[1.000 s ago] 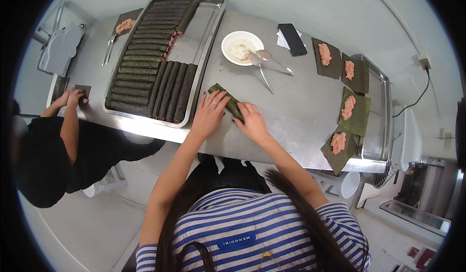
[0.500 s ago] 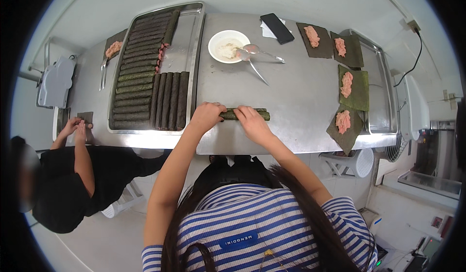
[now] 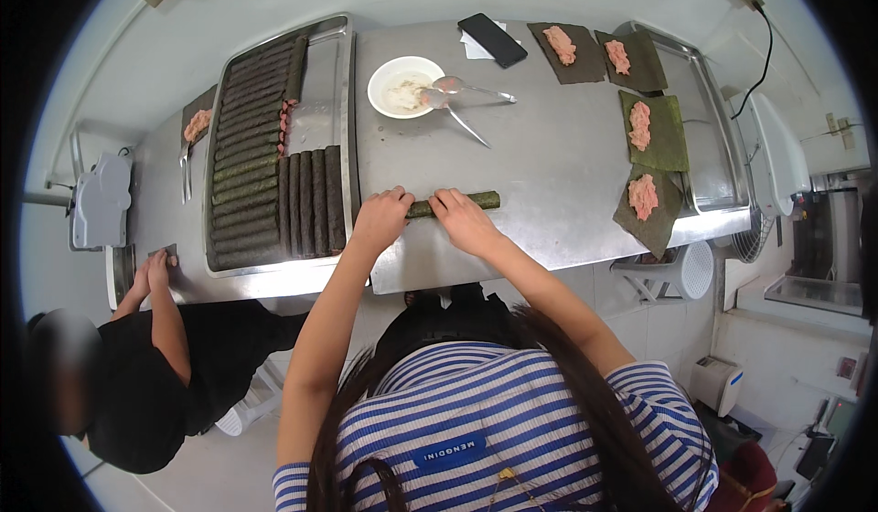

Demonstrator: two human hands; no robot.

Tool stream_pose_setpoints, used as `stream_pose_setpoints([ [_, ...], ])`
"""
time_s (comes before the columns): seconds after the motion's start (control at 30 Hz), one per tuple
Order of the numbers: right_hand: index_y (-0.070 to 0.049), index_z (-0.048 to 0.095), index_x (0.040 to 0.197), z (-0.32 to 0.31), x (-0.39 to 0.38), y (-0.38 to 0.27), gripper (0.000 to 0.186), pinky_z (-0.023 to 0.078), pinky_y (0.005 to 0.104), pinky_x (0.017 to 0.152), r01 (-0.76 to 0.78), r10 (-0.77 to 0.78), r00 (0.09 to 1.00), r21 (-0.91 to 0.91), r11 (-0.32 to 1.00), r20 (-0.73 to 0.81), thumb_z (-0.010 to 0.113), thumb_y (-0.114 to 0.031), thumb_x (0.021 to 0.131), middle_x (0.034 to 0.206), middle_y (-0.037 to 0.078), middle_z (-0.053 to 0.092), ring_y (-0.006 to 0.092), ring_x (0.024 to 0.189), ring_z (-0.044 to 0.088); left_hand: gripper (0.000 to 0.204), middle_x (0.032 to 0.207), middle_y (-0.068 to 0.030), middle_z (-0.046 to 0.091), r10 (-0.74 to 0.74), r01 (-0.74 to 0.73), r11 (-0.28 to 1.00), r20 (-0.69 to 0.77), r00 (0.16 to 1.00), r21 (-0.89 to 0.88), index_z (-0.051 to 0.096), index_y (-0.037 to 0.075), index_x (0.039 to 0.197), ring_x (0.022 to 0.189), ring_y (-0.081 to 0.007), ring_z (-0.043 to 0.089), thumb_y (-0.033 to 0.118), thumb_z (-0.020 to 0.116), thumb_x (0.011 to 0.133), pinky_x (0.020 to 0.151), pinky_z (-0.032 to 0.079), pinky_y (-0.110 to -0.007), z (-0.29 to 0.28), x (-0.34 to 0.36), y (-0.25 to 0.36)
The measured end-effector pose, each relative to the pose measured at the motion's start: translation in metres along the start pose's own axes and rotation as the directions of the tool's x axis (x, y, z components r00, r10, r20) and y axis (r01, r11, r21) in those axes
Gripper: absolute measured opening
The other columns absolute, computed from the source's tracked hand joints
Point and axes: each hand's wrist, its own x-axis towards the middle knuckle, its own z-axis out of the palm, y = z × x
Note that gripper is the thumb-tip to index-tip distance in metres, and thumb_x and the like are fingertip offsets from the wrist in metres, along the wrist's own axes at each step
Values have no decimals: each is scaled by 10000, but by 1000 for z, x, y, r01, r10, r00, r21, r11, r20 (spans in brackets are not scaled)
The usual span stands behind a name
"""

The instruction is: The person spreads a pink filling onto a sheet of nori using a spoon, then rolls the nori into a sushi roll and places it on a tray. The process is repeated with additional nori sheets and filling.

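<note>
A dark green seaweed roll [image 3: 484, 200] lies crosswise on the steel table in front of me. My left hand [image 3: 384, 215] is closed over its left end, which the fingers cover. Over the middle of the roll, my right hand [image 3: 463, 219] has its fingers curled down on it, and the right end sticks out past them. To the left, a metal tray [image 3: 350, 101] holds several finished seaweed rolls in rows, some showing pink filling at their ends. On the right lie seaweed sheets, each with a heap of pink paste [image 3: 640, 126] on it.
Beyond my hands stands a white bowl [image 3: 373, 89] with two spoons [image 3: 471, 131] leaning on it. A black phone [image 3: 494, 38] lies at the back edge. Another tray [image 3: 709, 146] is under the sheets at right. A co-worker's hands [image 3: 154, 272] handle a small seaweed sheet at far left.
The roll now looks tighter and rounder, with no loose flap showing. My hands stay on it, and the whole view has shifted and turned slightly.
</note>
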Motion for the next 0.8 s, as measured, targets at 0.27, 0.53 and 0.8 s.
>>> stream_pose_setpoints([
  [0.27,25,560,1018,-15,-27,30,261,486,343,845,-135,133,991,-95,986,-34,522,-43,769,1004,124,532,257,979,541,231,907,-73,621,-16,15,999,31,999,42,616,81,941,825,-255,649,156,702,740,734,505,-369,1,2,0],
  [0.53,19,560,1100,-26,-50,67,379,458,380,905,-172,175,985,149,974,-8,586,-19,724,1092,132,534,306,1053,527,272,929,-80,619,-62,65,998,115,991,-15,626,87,988,873,-281,635,140,713,736,778,499,-397,-3,9,-2],
  [0.8,-2,538,1213,-43,23,114,493,426,402,950,-364,424,902,380,850,-85,655,-118,748,1221,163,515,349,1132,499,314,968,-82,609,-84,86,996,87,993,-11,610,88,1004,914,-290,619,97,717,709,792,505,-405,-4,5,6],
])
